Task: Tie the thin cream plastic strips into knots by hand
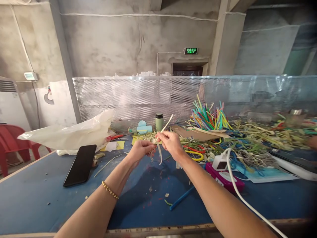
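Right hand [172, 142], fingertips pinched on a thin, flat, cream-coloured strip [168, 122], whose upper end slants up and to the right above the fingers. Left hand [140, 150], just beside it, with fingers curled together; whether they grip the strip cannot be told. A pale curved length hangs below the hands. Both are raised over a blue worktable [138, 211]. Leftward lies a black, rectangular smartphone [80, 165]; rightward, a magenta power block [213, 173] bearing a white plug-in charger [220, 162]. Beyond stand a pale green, black-lidded cylindrical flask [159, 123], a bundle of multicoloured slender stems [210, 115] and a perforated metal screen [123, 96].
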The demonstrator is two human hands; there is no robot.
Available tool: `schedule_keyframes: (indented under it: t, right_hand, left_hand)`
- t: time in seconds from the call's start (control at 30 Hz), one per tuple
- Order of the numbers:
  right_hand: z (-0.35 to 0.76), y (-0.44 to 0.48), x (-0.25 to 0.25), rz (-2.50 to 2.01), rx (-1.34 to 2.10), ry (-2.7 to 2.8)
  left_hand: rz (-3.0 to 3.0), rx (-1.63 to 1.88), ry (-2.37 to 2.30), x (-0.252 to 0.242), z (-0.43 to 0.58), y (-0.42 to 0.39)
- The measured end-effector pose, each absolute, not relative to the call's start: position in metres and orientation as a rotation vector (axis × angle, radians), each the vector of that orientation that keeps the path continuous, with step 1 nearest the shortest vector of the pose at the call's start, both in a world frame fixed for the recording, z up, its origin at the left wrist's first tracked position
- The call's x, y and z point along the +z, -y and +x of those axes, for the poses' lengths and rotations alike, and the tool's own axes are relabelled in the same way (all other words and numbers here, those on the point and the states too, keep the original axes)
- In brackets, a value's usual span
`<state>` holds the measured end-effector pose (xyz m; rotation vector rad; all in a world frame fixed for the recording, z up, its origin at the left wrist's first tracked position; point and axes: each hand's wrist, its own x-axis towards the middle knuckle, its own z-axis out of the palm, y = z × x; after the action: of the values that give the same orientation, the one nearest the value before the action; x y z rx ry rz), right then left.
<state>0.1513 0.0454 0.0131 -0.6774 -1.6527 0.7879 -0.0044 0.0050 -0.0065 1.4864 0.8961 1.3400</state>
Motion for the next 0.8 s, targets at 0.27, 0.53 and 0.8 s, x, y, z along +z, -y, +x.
schedule_keyframes:
  t: [0.27,0.53,0.8]
  right_hand:
    - [0.1493,-0.0399,0.0137,-0.709,0.745,1.752]
    - [0.1477,-0.0363,0.0128,-0.591,0.689,1.820]
    - [0.1549,-0.0398,0.0161,-0.490,0.576,1.992]
  left_hand:
    - [1.474,1.455,-0.936,-0.0034,-0.0032,-0.0056]
    - [1.517,1.579,-1.040,0.0009,-0.0042,-0.0048]
    - [1.456,1.698,-0.953,-0.0009,-0.0082,-0.0086]
